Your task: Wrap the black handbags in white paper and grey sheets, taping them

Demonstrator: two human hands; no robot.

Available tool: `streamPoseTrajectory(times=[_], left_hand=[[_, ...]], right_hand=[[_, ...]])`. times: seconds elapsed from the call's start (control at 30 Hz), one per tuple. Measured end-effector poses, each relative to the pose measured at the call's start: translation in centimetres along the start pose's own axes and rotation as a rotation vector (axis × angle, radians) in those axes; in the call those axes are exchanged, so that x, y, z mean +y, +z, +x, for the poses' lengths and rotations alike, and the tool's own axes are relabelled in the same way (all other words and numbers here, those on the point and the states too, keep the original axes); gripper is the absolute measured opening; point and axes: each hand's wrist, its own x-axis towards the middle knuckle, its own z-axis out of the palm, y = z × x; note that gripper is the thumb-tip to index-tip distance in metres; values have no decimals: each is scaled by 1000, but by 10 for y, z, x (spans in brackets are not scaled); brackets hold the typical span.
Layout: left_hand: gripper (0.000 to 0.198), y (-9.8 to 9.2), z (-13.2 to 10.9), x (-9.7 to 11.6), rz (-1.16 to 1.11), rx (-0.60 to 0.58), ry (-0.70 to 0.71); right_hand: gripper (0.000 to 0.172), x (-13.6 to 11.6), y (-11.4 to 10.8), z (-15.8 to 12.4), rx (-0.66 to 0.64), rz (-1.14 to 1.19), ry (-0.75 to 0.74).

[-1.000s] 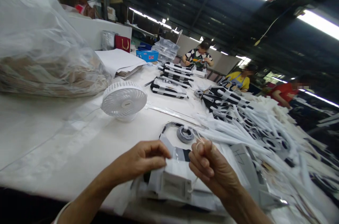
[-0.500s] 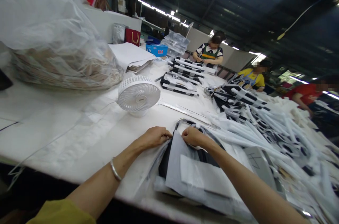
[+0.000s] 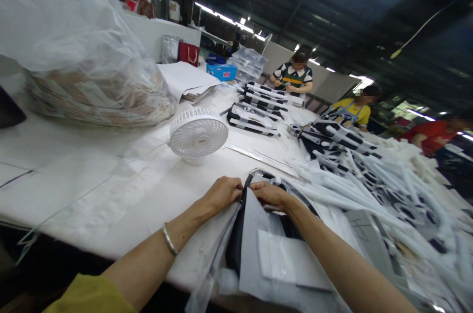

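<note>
Both your hands are pinched in at the top of the black bag.
The fingers of your left hand (image 3: 223,193) and right hand (image 3: 271,195) grasp the edge beside the strap (image 3: 247,185); the exact piece between them is hidden. The grey sheet (image 3: 249,259) and white packet (image 3: 290,261) already lie on the bag (image 3: 231,249), at the worktop's (image 3: 148,219) near edge; the fastening at the top looks unfinished. Your wrists turn inward, the right forearm reaching over the bag, the left slanting in alongside, bracelet (image 3: 170,239) showing.
</note>
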Motion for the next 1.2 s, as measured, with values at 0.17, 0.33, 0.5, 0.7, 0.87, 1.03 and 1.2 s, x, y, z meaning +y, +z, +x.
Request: streamPoseTrajectory(times=[0.17,0.33,0.5,0.7,0.87,1.03,1.2], left_hand=[[10,-6,0,2,20,58,-59],[7,-10,6,1,-200,66,-95],[23,-9,6,3,-526,-19,-182],[28,-8,4,8,-741,5,-221],[39,-10,6,5,-832,68,-255],[45,-13,8,4,-944,127,-315],[46,-15,7,6,-983,133,-316]], right_hand=[[27,-4,-9,-7,56,-36,-23],[35,-10,-25,-21,125,-55,-53],[36,-11,-27,-33,116,-44,-70],[45,-8,-15,-30,366,12,-168],[46,-4,3,-14,441,182,-294],[28,0,24,-15,497,161,-416],[19,0,31,-25,400,-118,-428]])
